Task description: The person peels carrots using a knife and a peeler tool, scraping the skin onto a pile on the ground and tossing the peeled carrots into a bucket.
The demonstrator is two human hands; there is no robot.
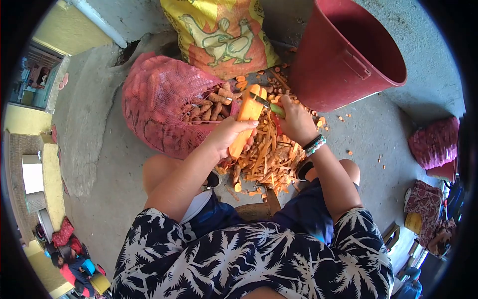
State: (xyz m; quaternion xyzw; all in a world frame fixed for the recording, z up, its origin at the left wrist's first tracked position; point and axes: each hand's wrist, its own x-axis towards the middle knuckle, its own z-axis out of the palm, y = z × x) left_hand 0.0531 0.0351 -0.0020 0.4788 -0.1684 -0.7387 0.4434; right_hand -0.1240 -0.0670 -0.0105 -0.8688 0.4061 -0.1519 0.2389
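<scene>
My left hand [230,135] is wrapped round the lower part of a large peeled orange carrot [244,122], held tilted with its top away from me. In my right hand [297,120] is a peeler with a green handle [277,110]; its dark blade [259,99] lies against the carrot near the top end. Beneath both hands a heap of orange peelings [271,162] covers the floor between my feet. Left of the carrot, unpeeled carrots [217,103] show in the opening of a red mesh sack [162,102].
A yellow and orange printed sack [221,37] stands behind the peelings, beside a tall red bin [331,65]. Farther right lies a purple-pink mesh sack [435,143] by the wall. At the lower left, another person [74,271] is near some bags. Orange scraps dot the floor.
</scene>
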